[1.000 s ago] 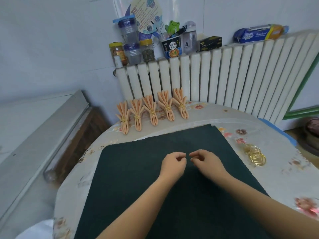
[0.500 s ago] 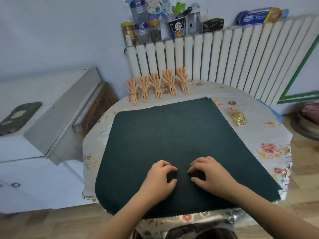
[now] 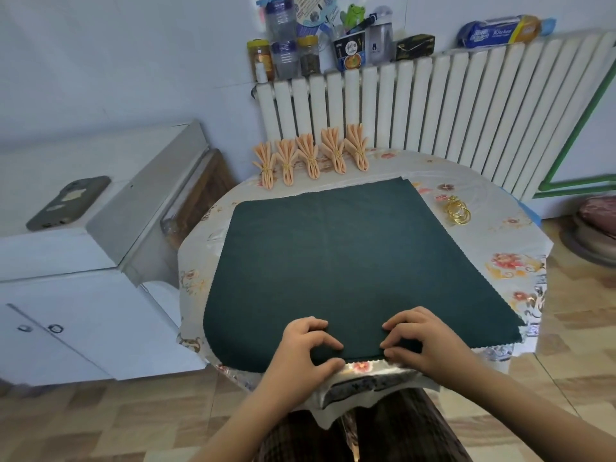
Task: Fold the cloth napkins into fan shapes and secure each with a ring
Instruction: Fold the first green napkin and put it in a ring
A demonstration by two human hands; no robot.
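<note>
A large dark green cloth napkin [image 3: 343, 261] lies flat on the round table [image 3: 513, 261] with its floral cover. My left hand [image 3: 306, 348] and my right hand [image 3: 423, 341] both pinch the napkin's near edge at the table's front, fingers on top and thumbs under the hem. Several orange napkins [image 3: 313, 155], folded into fans and each bound with a gold ring, stand in a row at the table's far edge. A small pile of gold rings [image 3: 457, 213] lies to the right of the green napkin.
A white radiator [image 3: 433, 108] stands behind the table, with jars, bottles and boxes [image 3: 333, 45] on top. A white cabinet [image 3: 83, 261] with a phone [image 3: 68, 203] on it is at the left. Tiled floor surrounds the table.
My hands have slid from the middle of the green napkin back to its near edge and taken hold of it. The view has pulled back and tilted down.
</note>
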